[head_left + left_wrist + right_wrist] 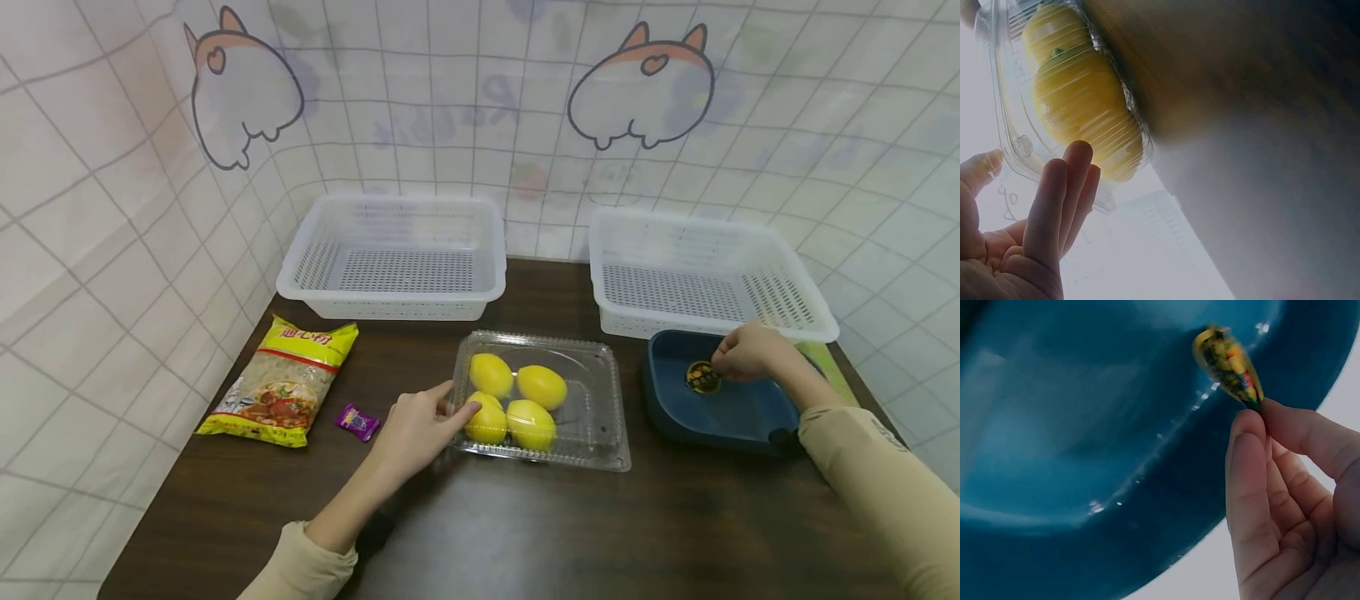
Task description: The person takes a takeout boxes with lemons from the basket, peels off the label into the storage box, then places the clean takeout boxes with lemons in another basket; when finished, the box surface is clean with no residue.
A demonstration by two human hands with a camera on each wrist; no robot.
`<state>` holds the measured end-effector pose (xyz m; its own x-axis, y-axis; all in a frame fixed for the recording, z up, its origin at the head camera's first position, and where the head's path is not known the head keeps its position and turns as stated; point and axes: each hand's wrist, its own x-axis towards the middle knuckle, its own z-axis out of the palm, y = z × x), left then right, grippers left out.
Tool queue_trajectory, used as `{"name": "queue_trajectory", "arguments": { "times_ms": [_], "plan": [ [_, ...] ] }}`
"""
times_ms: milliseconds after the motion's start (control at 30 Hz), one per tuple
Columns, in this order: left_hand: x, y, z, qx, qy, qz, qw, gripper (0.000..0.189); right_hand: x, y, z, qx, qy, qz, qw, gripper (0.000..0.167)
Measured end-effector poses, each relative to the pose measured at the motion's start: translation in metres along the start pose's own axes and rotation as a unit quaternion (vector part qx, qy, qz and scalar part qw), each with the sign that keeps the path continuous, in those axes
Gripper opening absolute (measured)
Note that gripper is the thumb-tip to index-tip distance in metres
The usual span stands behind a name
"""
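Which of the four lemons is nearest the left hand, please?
The front left lemon in the clear box; the left hand overlaps only this one with its thumb.

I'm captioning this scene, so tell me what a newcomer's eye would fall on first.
Probably the four bright yellow lemons in the clear box at the center, with the left hand at its left edge. Next, perhaps, the right hand over the blue basin on the right, its fingers pinching a small black-and-gold item. The cartoon animal rears on the backdrop may follow.
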<state>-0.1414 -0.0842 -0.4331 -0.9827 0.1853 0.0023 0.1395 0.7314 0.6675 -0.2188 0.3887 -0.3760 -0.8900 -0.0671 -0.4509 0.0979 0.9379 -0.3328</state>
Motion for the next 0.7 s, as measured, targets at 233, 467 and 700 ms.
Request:
{"name": "queue_trajectory", "arguments": {
  "times_ms": [233, 467, 700],
  "plan": [
    [-0.001, 0.002, 0.0, 0.01, -0.003, -0.004, 0.9999, 0.068, 0.006, 0.007, 0.007, -0.012, -0.011, 0.006, 0.9998, 0.022],
    [-0.001, 0.002, -0.001, 0.012, 0.0, 0.0, 0.9999, 0.068, 0.008, 0.006, 0.01, -0.037, 0.008, -0.002, 0.9993, 0.02],
    [-0.001, 0.002, -0.001, 0.007, -0.004, -0.007, 0.9999, 0.068, 0.007, 0.006, 0.015, -0.068, 0.014, -0.015, 0.9974, 0.021]
  ]
}}
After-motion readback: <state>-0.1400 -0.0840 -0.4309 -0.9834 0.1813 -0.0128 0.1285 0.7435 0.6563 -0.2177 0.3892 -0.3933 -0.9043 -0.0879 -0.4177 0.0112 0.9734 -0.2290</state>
